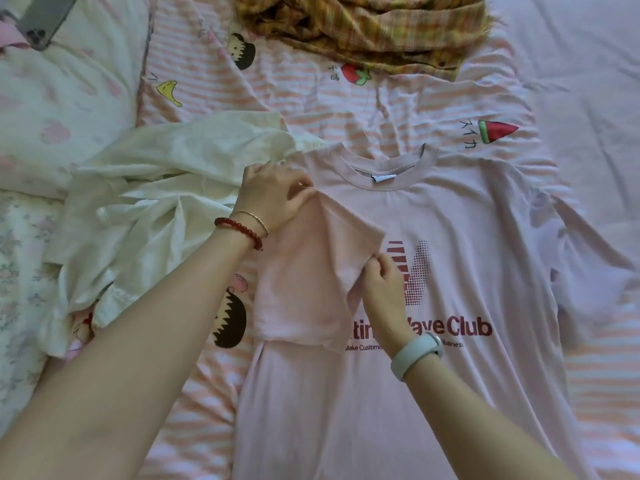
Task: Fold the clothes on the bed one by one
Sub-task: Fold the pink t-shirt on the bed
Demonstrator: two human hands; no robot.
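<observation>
The pink T-shirt (450, 237) lies front-up on the striped bed (346, 109), its sleeve (311, 271) folded inward — left hand (273, 195) pinching the shoulder fold, right hand (384, 285) pinching the sleeve edge — with a white garment (156, 202) just beside and a plaid cloth (363, 26) beyond.

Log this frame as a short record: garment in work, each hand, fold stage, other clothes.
garment: pink T-shirt, flat on the striped sheet, print up
left hand: pinches the shoulder fold
right hand: pinches the sleeve edge
stage: left sleeve folded inward, right sleeve still spread
other clothes: white garment at left, plaid cloth at top
</observation>
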